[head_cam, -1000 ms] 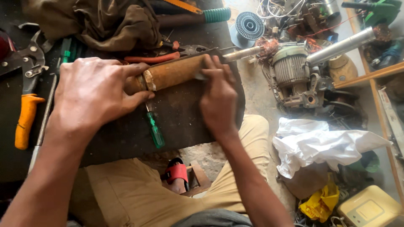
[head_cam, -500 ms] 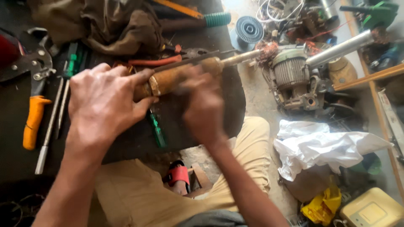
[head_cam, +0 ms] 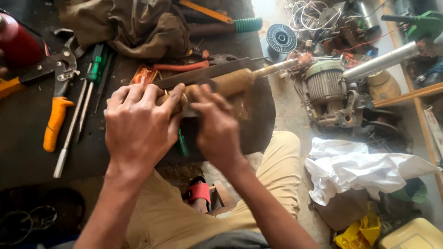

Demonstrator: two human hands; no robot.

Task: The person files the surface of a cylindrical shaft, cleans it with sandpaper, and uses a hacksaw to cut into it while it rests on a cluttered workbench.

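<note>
Now both hands clasp a rusty rotor on the dark desk.

Left hand [head_cam: 138, 127] wraps the rotor [head_cam: 230, 83] near end, fingers pressed together around it; right hand [head_cam: 214, 127], blurred, pinches it just beside. Its shaft [head_cam: 277, 68] points toward a grey motor [head_cam: 327, 87]. Orange-handled pliers [head_cam: 57, 110] lie well left.

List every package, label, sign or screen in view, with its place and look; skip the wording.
Small packet: flat, orange-red with pale print, on the dark bench just above the left hand.
White bag or wrapping: crumpled, on the floor to the right of the person's knee.
Yellow bag: crumpled, bottom right on the floor.
Pale yellow container: boxy, bottom right corner.
No signs or screens show.
</note>
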